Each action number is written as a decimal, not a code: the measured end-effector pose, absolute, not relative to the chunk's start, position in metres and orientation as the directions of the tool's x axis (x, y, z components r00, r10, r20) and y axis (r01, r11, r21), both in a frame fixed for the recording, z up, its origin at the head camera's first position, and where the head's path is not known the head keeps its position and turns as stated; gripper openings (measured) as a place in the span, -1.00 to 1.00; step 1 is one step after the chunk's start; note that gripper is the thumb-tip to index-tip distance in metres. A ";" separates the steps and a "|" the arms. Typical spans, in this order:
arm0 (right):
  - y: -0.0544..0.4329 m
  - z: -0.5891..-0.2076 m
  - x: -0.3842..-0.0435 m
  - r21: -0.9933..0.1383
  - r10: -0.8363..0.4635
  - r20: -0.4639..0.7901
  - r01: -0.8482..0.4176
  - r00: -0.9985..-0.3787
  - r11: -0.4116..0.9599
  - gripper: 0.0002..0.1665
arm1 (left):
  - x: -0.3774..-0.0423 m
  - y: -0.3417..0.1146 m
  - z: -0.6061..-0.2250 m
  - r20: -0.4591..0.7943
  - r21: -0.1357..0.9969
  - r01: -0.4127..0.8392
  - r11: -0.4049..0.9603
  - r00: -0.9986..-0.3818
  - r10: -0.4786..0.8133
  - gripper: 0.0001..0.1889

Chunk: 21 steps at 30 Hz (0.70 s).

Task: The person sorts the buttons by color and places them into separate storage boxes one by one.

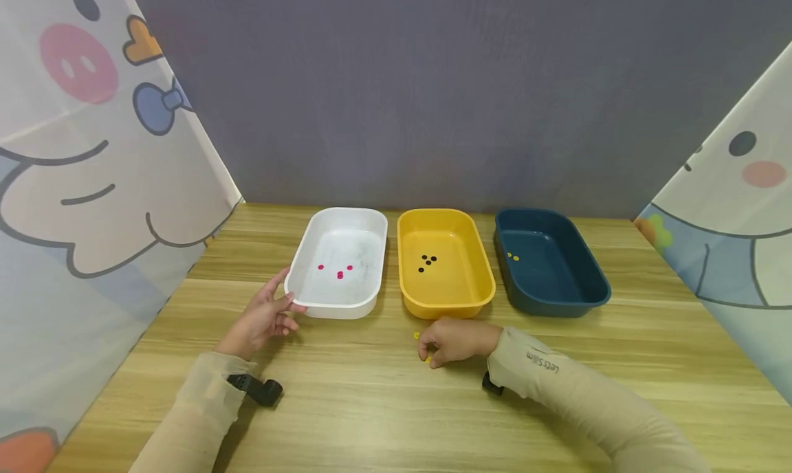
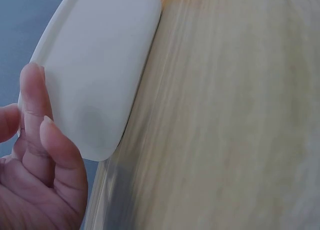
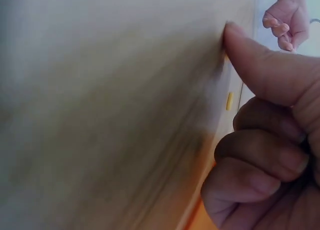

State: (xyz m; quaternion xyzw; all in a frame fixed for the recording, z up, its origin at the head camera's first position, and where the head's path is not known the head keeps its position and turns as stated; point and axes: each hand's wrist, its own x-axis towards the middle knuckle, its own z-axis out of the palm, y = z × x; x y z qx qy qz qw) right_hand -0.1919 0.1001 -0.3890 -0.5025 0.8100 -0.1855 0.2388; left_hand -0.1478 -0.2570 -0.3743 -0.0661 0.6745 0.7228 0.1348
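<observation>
My left hand (image 1: 262, 316) grips the near left corner of a white tray (image 1: 337, 311), thumb at the rim and fingers along the outer wall. In the left wrist view, fingers (image 2: 35, 107) lie against that wall. In front of a yellow tray (image 1: 448, 308), my right hand (image 1: 460, 340) is down on the table with thumb and index finger around a small yellow button (image 1: 429, 359), mostly hidden by the fingertips. Another yellow button (image 1: 416, 335) lies just beyond them. The right wrist view shows the other fingers (image 3: 250, 182) curled in.
Several pink buttons (image 1: 340, 275) lie in the white tray and several black ones (image 1: 428, 262) in the yellow tray. A dark blue tray (image 1: 557, 309) at right holds two yellow buttons (image 1: 516, 258). Behind the wooden table (image 1: 359, 404) stands a grey wall (image 1: 421, 102); printed curtains (image 1: 105, 184) flank it.
</observation>
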 end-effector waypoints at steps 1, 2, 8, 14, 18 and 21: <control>0.100 -0.389 -0.193 -0.532 -0.907 -0.200 -0.736 -0.371 0.418 -0.82 | -0.148 -0.257 -0.374 -0.277 0.957 -0.284 -0.055 -0.955 0.110 -0.34; 0.100 -0.389 -0.193 -0.514 -0.912 -0.197 -0.754 -0.359 0.408 -0.82 | -0.147 -0.257 -0.374 -0.278 0.957 -0.285 -0.056 -0.955 0.104 -0.34; 0.103 -0.385 -0.197 -0.356 -0.943 -0.144 -0.873 -0.301 0.334 -0.89 | -0.148 -0.257 -0.375 -0.281 0.958 -0.285 -0.037 -0.955 0.091 -0.35; 0.103 -0.383 -0.197 -0.327 -0.952 -0.134 -0.895 -0.274 0.303 -0.84 | -0.148 -0.259 -0.376 -0.287 0.956 -0.291 -0.034 -0.954 0.083 -0.35; 0.102 -0.382 -0.198 -0.316 -0.954 -0.117 -0.900 -0.277 0.300 -0.85 | -0.148 -0.258 -0.375 -0.279 0.959 -0.282 -0.025 -0.957 0.084 -0.35; 0.101 -0.382 -0.197 -0.305 -0.954 -0.120 -0.904 -0.276 0.300 -0.86 | -0.147 -0.257 -0.374 -0.279 0.959 -0.282 -0.023 -0.956 0.090 -0.34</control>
